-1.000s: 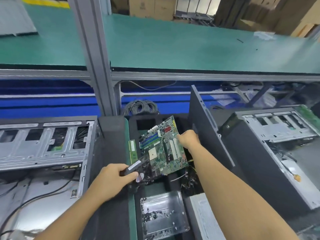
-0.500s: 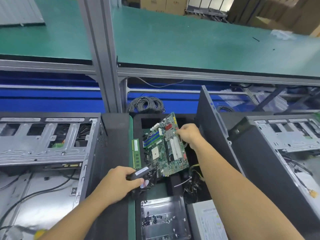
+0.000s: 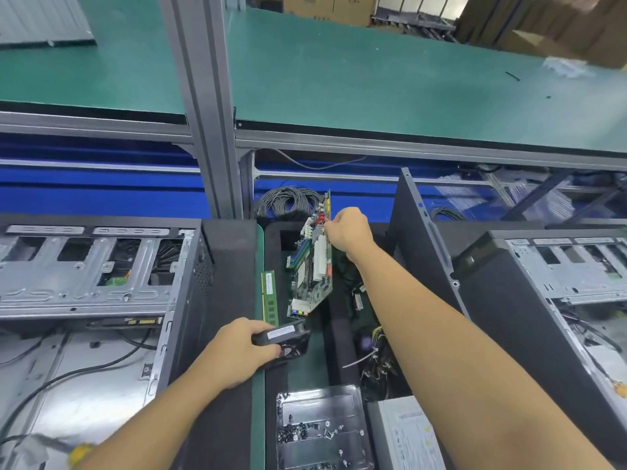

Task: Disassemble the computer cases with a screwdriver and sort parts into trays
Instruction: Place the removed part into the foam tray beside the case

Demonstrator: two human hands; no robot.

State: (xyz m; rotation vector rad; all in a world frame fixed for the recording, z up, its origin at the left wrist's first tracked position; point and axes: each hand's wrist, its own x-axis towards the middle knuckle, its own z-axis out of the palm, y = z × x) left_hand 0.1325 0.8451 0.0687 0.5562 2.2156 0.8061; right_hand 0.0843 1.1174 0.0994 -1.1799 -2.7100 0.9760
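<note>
Further back, a green bench (image 3: pixel 390 83) runs behind the computer cases (image 3: pixel 101 273).

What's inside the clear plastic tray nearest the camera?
The clear plastic tray holds loose small dark and silver screws, clustered toward its left; its near edge runs out of frame, so anything there is unseen.
</note>
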